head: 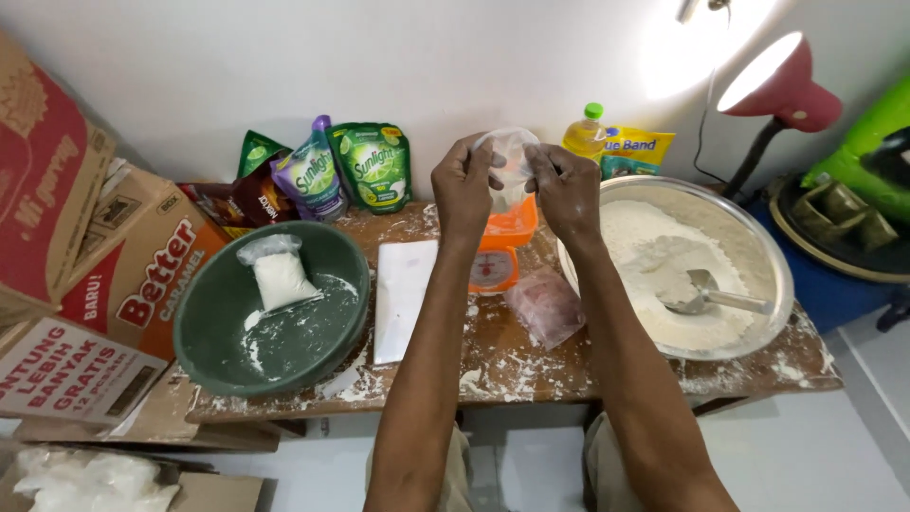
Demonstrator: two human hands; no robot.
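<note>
Both hands are raised over the orange scale (500,248) on the floury table (493,365), the left hand (462,186) and the right hand (566,185) each with a tight pinching grip on the mouth of a small clear plastic bag (510,163) stretched between them, flour bowl (754,228) alongside.

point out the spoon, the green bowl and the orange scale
metal spoon (703,292): head view, on its scoop in the flour
green bowl (216,301): head view, bare inner wall
orange kitchen scale (494,268): head view, its front dial
</note>
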